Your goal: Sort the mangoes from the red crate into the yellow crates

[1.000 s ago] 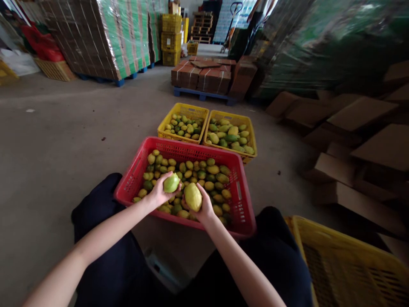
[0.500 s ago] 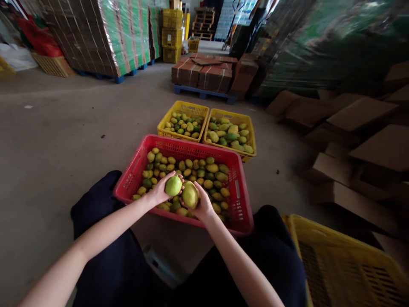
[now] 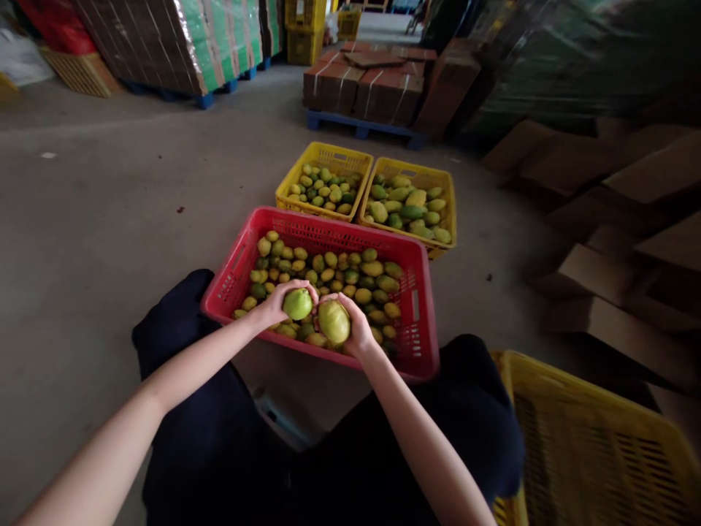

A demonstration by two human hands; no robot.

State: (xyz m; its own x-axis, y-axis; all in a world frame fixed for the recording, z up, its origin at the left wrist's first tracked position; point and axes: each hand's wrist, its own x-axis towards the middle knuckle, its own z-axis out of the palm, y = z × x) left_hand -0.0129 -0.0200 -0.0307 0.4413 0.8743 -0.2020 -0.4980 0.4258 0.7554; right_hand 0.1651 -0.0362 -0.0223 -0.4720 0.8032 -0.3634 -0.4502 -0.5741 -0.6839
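Above the red crate, my left hand is closed round a green lemon, with its fingers over the top and far side. Close beside it, my right hand grips a larger yellow-green lemon that faces up towards me. The two hands almost meet; whether the fingertips touch is hard to make out. Below them, many loose green and yellow lemons lie in the crate, which stands between my knees. My forearms and the held fruit hide part of its near side.
Two yellow crates of similar fruit, the left one and the right one, adjoin the red crate's far side. Another yellow crate is by my right knee. Cardboard boxes lie to the right; a blue pallet holds strapped cartons behind.
My view has tipped downward, so the crates appear higher. My left hand has turned slightly, its fingers now more over the green lemon. Both lemons are still held.
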